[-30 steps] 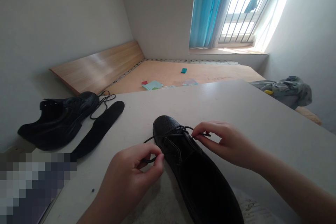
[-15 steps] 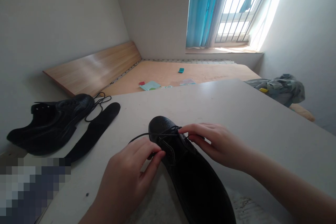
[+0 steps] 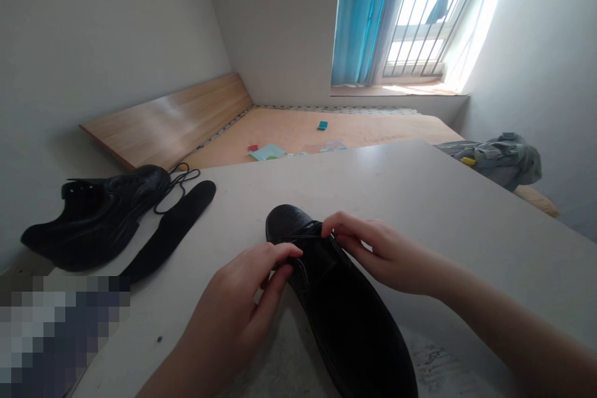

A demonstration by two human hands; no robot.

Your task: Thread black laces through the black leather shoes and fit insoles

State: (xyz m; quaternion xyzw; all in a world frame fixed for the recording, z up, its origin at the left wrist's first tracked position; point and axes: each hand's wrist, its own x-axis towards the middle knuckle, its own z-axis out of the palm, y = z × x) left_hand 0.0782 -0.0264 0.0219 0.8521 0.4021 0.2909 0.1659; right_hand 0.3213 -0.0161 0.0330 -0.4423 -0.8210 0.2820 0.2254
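Observation:
A black leather shoe (image 3: 359, 329) lies on the white table in front of me, its toe pointing away. My left hand (image 3: 237, 289) is closed at the shoe's left eyelet flap (image 3: 302, 272), thumb and forefinger pinching its edge. On the opposite side, my right hand (image 3: 380, 249) pinches the black shoelace (image 3: 303, 236) close to the right eyelet flap. The lace crosses the shoe just behind the toe cap. Its free end is hidden by the right fingers.
Another black shoe (image 3: 100, 217) stands at the table's left side with loose laces (image 3: 180, 180) by its toe. A black insole (image 3: 172, 230) lies beside it. Beyond the white table (image 3: 373, 174) are a bed-like surface (image 3: 280, 124) with small packets and a grey-green garment (image 3: 504, 158).
The lace strand that arched out left over my left hand has been drawn in against the shoe. My left fingers have opened slightly and shifted up along the flap; my right hand moved slightly right.

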